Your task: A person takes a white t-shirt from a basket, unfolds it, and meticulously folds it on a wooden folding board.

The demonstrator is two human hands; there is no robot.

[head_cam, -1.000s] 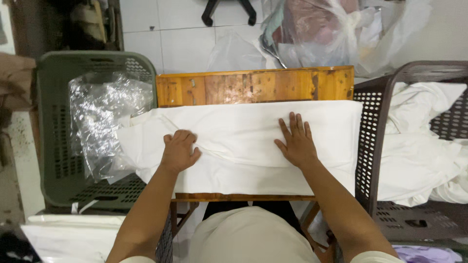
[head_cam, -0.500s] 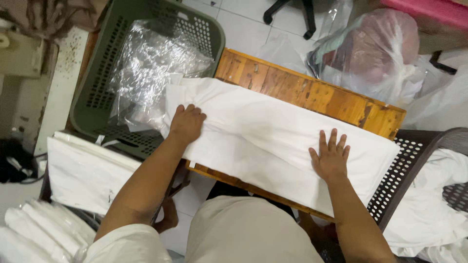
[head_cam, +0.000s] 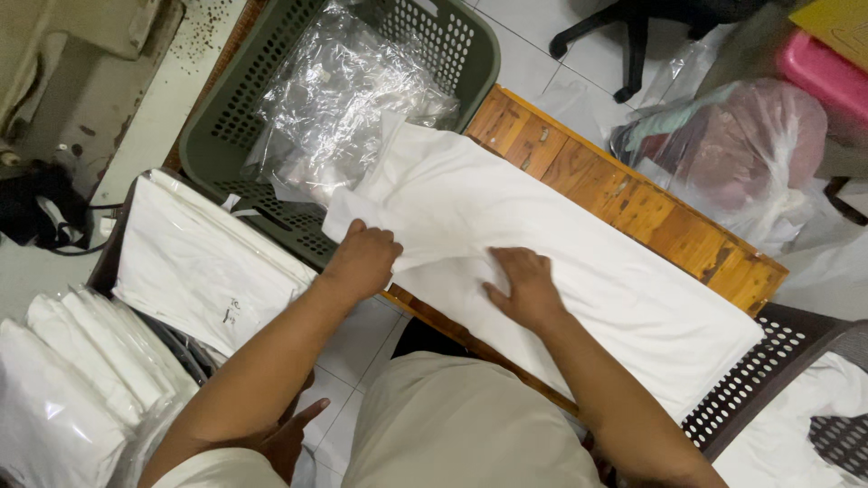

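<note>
Left hand [head_cam: 364, 262] curled, gripping the near-left edge of the white cloth [head_cam: 579, 271] on the wooden table [head_cam: 633, 203]. Right hand [head_cam: 524, 287] open, palm pressing its middle. Green basket [head_cam: 235, 117] of clear bags just beyond left hand.

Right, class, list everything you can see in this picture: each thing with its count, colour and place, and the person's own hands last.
white cloth: one, white, spread along the table
wooden table: one, orange-brown, centre
green basket: one, olive, upper left
clear plastic bags: a heap, transparent, inside the green basket
folded white stack: one, white, left of the table
bagged white bundles: several, white, lower left
dark basket: one, brown, lower right
left hand: gripping the cloth's left end
right hand: pressing on the cloth
</note>
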